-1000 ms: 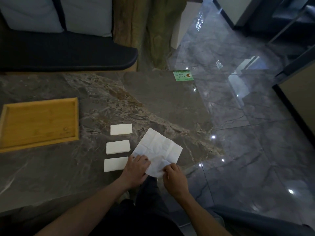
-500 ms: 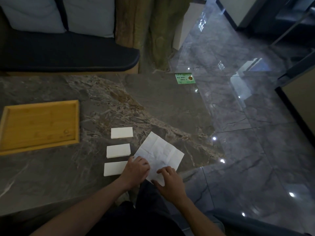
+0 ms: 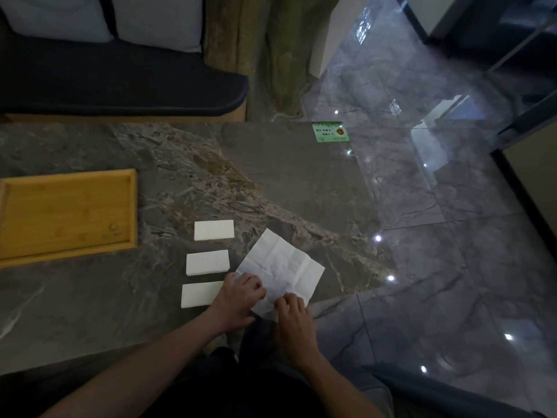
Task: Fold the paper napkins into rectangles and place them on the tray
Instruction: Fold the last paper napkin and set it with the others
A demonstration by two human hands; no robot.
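An unfolded white napkin (image 3: 281,263) lies creased and turned like a diamond near the front edge of the marble table (image 3: 295,182). My left hand (image 3: 239,298) presses on its near-left corner. My right hand (image 3: 294,318) pinches its near edge between fingers and thumb. Three folded white napkins lie in a column just left of it: the far one (image 3: 214,230), the middle one (image 3: 207,262) and the near one (image 3: 199,294), partly under my left hand. A bamboo tray (image 3: 134,206) with nothing in it sits at the table's left.
A green card (image 3: 331,131) lies at the table's far right corner. A dark sofa (image 3: 120,76) with pale cushions stands behind the table. Glossy tiled floor (image 3: 452,236) spreads to the right of the table's edge.
My right hand flattened on the napkin's near corner, then curled back to pinch its edge. The left hand stayed on the near-left corner. The napkin barely moved.
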